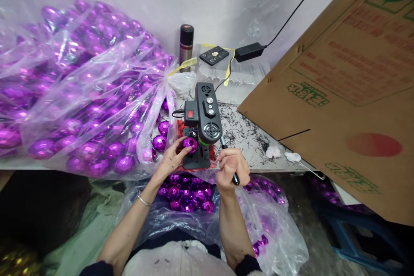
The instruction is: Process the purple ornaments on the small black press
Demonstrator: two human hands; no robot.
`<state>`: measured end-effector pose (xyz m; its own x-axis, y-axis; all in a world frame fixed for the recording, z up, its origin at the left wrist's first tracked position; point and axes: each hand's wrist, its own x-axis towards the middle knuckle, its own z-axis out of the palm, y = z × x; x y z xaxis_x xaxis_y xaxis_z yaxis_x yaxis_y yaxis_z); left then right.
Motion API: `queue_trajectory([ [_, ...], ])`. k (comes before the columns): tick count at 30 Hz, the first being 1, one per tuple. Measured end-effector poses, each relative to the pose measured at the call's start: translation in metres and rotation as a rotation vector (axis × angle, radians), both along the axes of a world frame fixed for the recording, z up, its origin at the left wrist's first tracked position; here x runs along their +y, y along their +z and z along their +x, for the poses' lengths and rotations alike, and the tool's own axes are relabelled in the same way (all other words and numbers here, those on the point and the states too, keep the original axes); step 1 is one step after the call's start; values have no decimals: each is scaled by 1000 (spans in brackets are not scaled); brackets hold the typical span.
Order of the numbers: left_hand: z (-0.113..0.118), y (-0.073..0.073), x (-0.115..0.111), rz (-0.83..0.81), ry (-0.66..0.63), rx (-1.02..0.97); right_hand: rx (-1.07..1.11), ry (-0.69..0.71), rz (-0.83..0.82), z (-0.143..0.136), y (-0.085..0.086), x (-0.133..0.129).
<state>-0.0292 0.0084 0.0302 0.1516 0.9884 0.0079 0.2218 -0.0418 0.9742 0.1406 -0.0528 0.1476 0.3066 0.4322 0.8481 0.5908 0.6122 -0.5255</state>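
Between the thumb and fingers of my left hand [174,156] is a shiny purple faceted bauble [190,144]. It is at the left side of a black bench machine [209,112], over the machine's slotted base plate [202,161]. My right hand [233,167] is wrapped round the black-ended lever handle [236,180] on the machine's right side. A small black switch box [190,113] with a red rocker is fixed to the machine's left. The bauble's far side and its contact with the machine are hidden.
A big clear bag of purple baubles [97,95] fills the left; more baubles [186,194] lie in plastic below the table edge. Black clippings [246,138] litter the table. A tilted cardboard box [339,95] stands right. Behind are a flask [186,45], phone [214,55] and power adapter [249,51].
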Motion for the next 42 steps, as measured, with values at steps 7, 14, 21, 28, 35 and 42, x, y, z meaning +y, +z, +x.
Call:
queue_trajectory([
  [7, 9, 1, -6, 259, -54, 298, -20, 3, -16, 2, -2, -2],
  [14, 26, -8, -8, 435, -82, 375, -47, -35, -48, 2, -3, -5],
  [21, 31, -27, -11, 435, -47, 358, -24, 4, -40, 2, -13, -6],
  [28, 32, -29, -11, 435, -54, 366, -8, -33, 48, -1, -51, -2],
  [35, 35, -32, -12, 462, -40, 348, 64, 7, 77, -4, -70, 3],
  [42, 35, -30, -11, 442, -42, 360, 62, 12, 83, -1, -83, 5],
])
